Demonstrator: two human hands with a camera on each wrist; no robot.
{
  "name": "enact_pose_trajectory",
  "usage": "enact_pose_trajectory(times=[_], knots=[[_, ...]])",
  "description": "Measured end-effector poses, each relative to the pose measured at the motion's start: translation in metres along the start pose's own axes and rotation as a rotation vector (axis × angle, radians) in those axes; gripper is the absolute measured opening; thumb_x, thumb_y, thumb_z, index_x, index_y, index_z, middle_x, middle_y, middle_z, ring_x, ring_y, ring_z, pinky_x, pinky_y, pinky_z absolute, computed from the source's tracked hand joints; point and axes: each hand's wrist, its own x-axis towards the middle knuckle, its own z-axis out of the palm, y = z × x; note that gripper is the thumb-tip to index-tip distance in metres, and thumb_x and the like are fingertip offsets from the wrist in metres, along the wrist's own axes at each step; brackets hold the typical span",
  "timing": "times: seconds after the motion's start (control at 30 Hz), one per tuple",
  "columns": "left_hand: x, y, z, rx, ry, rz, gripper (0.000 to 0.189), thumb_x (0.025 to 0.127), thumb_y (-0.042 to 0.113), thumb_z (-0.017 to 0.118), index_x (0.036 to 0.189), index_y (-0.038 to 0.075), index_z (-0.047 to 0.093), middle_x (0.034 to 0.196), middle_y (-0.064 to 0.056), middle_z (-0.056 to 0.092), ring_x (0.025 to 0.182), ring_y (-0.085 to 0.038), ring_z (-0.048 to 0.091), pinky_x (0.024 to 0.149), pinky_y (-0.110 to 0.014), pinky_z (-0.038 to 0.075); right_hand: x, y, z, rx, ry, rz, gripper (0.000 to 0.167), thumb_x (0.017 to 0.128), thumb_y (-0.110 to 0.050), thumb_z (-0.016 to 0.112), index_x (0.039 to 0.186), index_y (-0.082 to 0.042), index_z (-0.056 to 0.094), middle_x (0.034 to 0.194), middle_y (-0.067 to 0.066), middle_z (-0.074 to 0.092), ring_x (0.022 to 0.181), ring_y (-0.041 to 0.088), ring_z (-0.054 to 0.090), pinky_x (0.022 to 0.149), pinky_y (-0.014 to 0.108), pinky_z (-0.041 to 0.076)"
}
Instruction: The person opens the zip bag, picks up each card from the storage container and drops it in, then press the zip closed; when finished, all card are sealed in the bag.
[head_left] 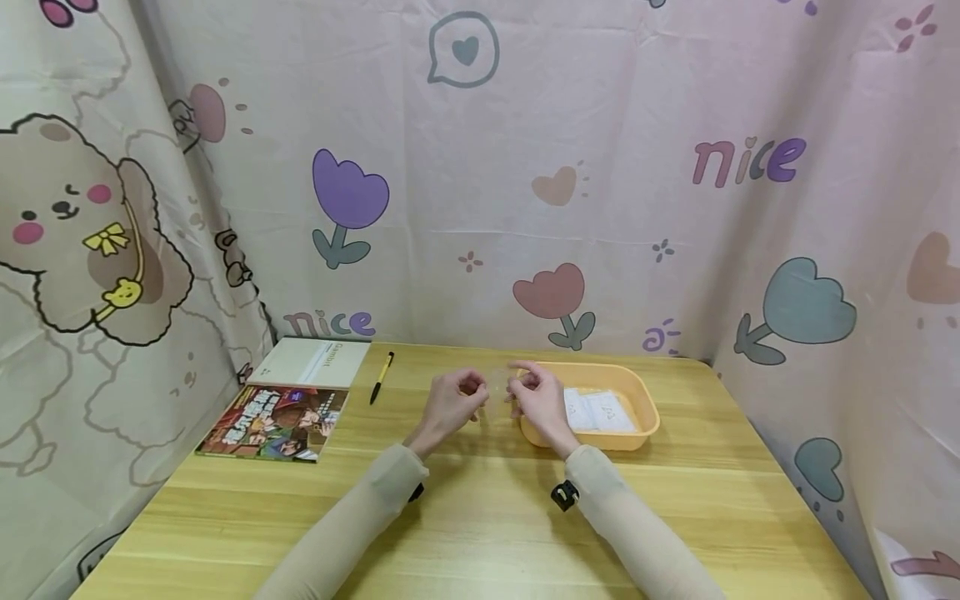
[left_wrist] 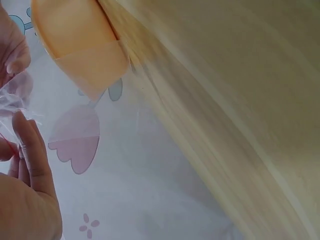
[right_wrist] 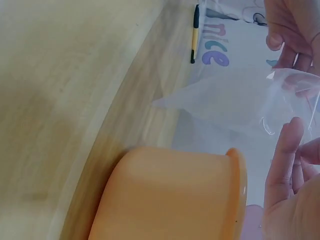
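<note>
A clear plastic bag [right_wrist: 225, 102] hangs between my two hands above the table. My left hand [head_left: 450, 402] pinches one side of its top edge, with thumb and fingertips together. From the other side, my right hand [head_left: 542, 407] holds the same edge. A thin red line shows on the bag [left_wrist: 17, 100] near the fingers in the left wrist view. The bag's lower corner dangles free, and I see nothing inside it. Just behind the right hand stands an orange plastic basket [head_left: 645, 400] with white packets [head_left: 600, 411] lying in it.
A yellow and black pen [head_left: 382, 377] lies left of the hands. Farther left are a pale notebook [head_left: 311, 362] and a colourful illustrated book [head_left: 273, 422] on the wooden table [head_left: 480, 533]. A printed curtain [head_left: 450, 208] hangs behind the table and along its sides.
</note>
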Motion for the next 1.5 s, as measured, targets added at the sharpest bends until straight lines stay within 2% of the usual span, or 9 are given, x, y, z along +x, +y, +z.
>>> enact_pose_trajectory(times=[0.1,0.33,0.53,0.63,0.8,0.97,1.2,1.3,1.5], knots=[[0.0,-0.001,-0.001,0.001,0.036,-0.003,0.008,0.084,0.0,0.06,0.087,0.001,0.068,0.07,-0.005,0.066,0.061,-0.037,0.066,0.042,-0.033,0.055,0.006,0.012,-0.001,0.017,0.03,0.009,0.022,0.092,-0.003,0.06,0.112,0.0,0.07,0.084,0.027,0.069,0.06,0.021,0.066,0.054,0.046,0.06],[-0.001,-0.001,0.004,0.049,0.008,0.008,0.008,0.09,0.005,0.062,0.097,0.007,0.065,0.074,-0.007,0.07,0.054,-0.012,0.063,0.039,-0.029,0.053,0.016,0.039,0.008,0.024,0.039,-0.046,0.021,0.092,-0.019,0.068,0.107,-0.005,0.073,0.082,0.022,0.071,0.057,0.042,0.064,0.047,0.045,0.056],[-0.002,0.0,0.007,0.002,-0.157,-0.009,0.032,0.085,0.0,0.064,0.115,0.005,0.054,0.073,-0.005,0.069,0.056,-0.039,0.065,0.036,-0.031,0.05,0.017,0.038,0.007,0.019,0.076,-0.079,0.018,0.09,-0.017,0.07,0.103,-0.006,0.075,0.076,0.015,0.072,0.054,0.035,0.065,0.049,0.049,0.057],[-0.003,-0.001,0.006,-0.021,-0.189,-0.032,0.038,0.082,-0.004,0.059,0.117,0.006,0.053,0.071,-0.004,0.066,0.058,-0.044,0.064,0.036,-0.03,0.049,0.018,0.039,0.004,0.016,0.093,-0.084,0.014,0.09,-0.014,0.069,0.101,-0.007,0.075,0.076,0.016,0.072,0.062,0.04,0.067,0.053,0.053,0.057],[-0.004,-0.004,0.002,-0.037,-0.145,-0.033,0.038,0.08,-0.007,0.059,0.115,0.007,0.053,0.069,-0.005,0.064,0.051,-0.033,0.061,0.037,-0.027,0.048,0.019,0.043,0.001,0.033,0.09,-0.074,0.014,0.09,-0.01,0.069,0.1,-0.004,0.075,0.083,0.024,0.071,0.071,0.046,0.068,0.05,0.043,0.059],[-0.001,-0.005,0.001,0.044,-0.09,0.028,0.034,0.084,-0.001,0.062,0.115,0.011,0.057,0.069,-0.002,0.063,0.051,-0.01,0.052,0.045,-0.02,0.045,0.017,0.042,0.001,-0.014,0.034,-0.085,0.015,0.09,-0.013,0.069,0.101,-0.006,0.076,0.082,0.023,0.071,0.057,0.036,0.066,0.048,0.045,0.057],[0.006,0.0,0.0,0.13,-0.011,0.121,0.028,0.088,0.005,0.066,0.116,0.007,0.066,0.074,0.001,0.062,0.058,-0.008,0.055,0.049,-0.021,0.047,0.013,0.038,0.007,-0.091,-0.04,-0.128,0.019,0.093,-0.014,0.065,0.107,-0.006,0.075,0.082,0.024,0.07,0.053,0.044,0.061,0.043,0.037,0.054],[0.01,0.001,-0.001,0.162,0.03,0.163,0.024,0.087,0.005,0.067,0.111,0.007,0.071,0.074,-0.001,0.064,0.062,-0.008,0.058,0.052,-0.021,0.05,0.012,0.038,0.009,-0.137,-0.064,-0.139,0.02,0.092,-0.011,0.065,0.109,-0.007,0.074,0.082,0.022,0.071,0.054,0.033,0.063,0.043,0.026,0.052],[0.017,0.007,-0.003,0.211,0.061,0.183,0.019,0.084,0.0,0.065,0.099,0.004,0.075,0.074,-0.002,0.07,0.065,-0.006,0.062,0.055,-0.019,0.053,0.01,0.04,0.008,-0.185,-0.075,-0.158,0.027,0.088,-0.009,0.069,0.114,-0.009,0.072,0.086,0.006,0.071,0.067,0.008,0.064,0.049,0.025,0.055]])
